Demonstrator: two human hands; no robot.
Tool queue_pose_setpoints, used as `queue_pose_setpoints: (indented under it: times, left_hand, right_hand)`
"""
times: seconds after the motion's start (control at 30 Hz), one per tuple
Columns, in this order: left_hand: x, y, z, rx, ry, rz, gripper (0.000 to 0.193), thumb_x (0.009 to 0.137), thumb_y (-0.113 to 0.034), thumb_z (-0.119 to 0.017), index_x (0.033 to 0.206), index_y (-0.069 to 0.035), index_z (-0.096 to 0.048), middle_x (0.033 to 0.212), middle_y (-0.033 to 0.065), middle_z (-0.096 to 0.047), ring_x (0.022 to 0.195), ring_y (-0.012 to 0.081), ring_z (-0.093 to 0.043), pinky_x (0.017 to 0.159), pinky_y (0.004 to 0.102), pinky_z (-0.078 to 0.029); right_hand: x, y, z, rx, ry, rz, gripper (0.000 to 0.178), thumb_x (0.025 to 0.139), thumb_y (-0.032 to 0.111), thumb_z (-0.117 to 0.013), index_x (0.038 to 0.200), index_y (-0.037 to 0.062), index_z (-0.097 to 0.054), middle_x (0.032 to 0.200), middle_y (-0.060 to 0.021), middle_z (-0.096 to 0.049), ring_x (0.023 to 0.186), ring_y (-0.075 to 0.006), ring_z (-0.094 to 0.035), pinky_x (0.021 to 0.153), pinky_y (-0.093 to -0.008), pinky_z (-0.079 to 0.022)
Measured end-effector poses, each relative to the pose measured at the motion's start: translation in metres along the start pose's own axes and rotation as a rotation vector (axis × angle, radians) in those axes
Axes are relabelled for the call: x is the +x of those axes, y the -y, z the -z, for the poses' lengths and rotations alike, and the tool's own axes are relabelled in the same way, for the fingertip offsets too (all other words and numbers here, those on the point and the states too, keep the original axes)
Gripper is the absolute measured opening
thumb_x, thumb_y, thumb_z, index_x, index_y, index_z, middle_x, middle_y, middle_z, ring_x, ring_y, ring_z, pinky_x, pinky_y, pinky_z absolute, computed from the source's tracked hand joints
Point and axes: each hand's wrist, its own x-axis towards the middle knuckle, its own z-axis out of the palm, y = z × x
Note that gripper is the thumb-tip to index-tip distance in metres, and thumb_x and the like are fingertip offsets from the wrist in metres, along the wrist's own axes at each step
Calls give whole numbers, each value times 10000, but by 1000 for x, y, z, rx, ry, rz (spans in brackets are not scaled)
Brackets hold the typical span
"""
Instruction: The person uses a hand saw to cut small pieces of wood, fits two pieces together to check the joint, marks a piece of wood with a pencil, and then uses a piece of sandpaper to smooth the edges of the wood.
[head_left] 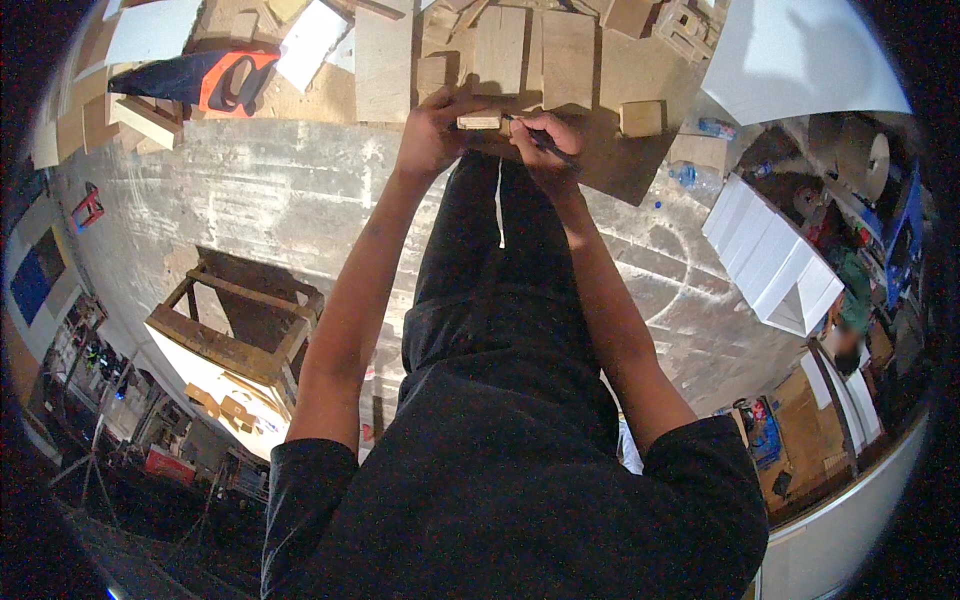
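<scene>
A small pale wooden block (479, 123) is at the near edge of the worktable, in front of my body. My left hand (430, 138) is closed on its left end, with the fingers reaching along its far side. In my right hand (548, 146) is a black pen (556, 150), gripped as for writing, its tip close to the block's right end. I cannot tell whether the tip touches the wood. Flat wooden boards (500, 48) lie just beyond both hands, and another small block (641, 119) rests to the right.
An orange and black saw handle (238, 82) lies at the table's left. A plastic bottle (694, 177) and a white box (772, 256) are at the right. A wooden frame (235, 325) stands on the floor (300, 190) at left. Another person (852, 300) is at far right.
</scene>
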Motion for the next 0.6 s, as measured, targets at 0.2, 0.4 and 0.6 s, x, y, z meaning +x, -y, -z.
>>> queue_pose_setpoints:
  times: [0.2, 0.4, 0.6]
  left_hand:
    - [-2, 3, 0, 31, 30, 17, 474, 586, -116, -861, 1041, -153, -734, 971, 74, -651, 860, 225, -656, 712, 329, -528]
    - [-4, 5, 0, 0, 51, 96, 459, 597, -77, -842, 1038, -143, -731, 964, 78, -649, 874, 235, -658, 736, 326, -537]
    - [-6, 18, -4, 2, 80, 35, 492, 593, -46, -819, 1066, -137, -716, 1028, 103, -654, 929, 282, -656, 786, 359, -539]
  right_hand:
    - [-1, 7, 2, 3, 18, -35, 78, 833, 46, -696, 812, -5, -640, 709, -76, -667, 660, -108, -641, 608, -248, -500]
    - [2, 14, 6, -94, 72, 38, 68, 826, 38, -692, 838, -4, -639, 729, -78, -668, 671, -120, -645, 617, -257, -504]
    - [0, 10, -2, 168, -55, -133, 104, 844, 68, -696, 888, 1, -630, 759, -107, -675, 665, -130, -654, 605, -262, -514]
